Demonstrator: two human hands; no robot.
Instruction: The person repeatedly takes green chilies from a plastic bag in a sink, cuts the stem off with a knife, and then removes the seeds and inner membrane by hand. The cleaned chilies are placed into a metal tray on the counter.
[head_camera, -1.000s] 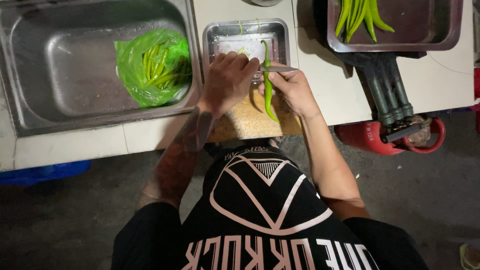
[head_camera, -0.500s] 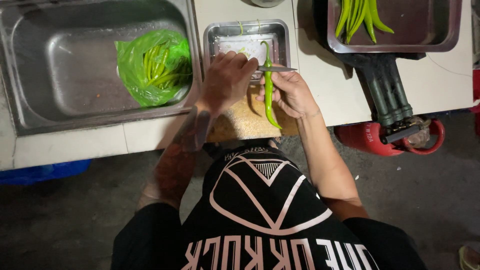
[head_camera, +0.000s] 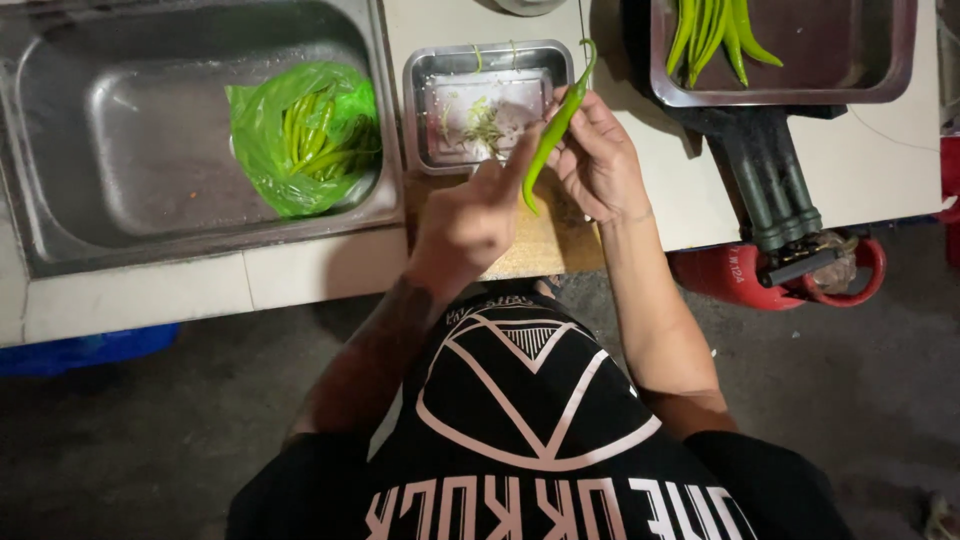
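Over the wooden board (head_camera: 545, 250), right hand (head_camera: 598, 160) now lifts the long green chili (head_camera: 556, 127), grip pinching it near the stem; earlier it lay flatter. Left hand (head_camera: 470, 222) has let go, fingers loosely curled beside its tip, small steel tray (head_camera: 425, 110) just beyond.

Right hand (head_camera: 598, 160) pinching long green chilli (head_camera: 556, 128), left hand (head_camera: 470, 215) alongside, above small steel tray (head_camera: 420, 110)

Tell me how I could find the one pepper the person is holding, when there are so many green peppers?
Start at the small square metal tray beside the sink. Just in front, the right hand holds one long green pepper, and the left hand touches it. All other peppers lie in the green bag or the big tray.
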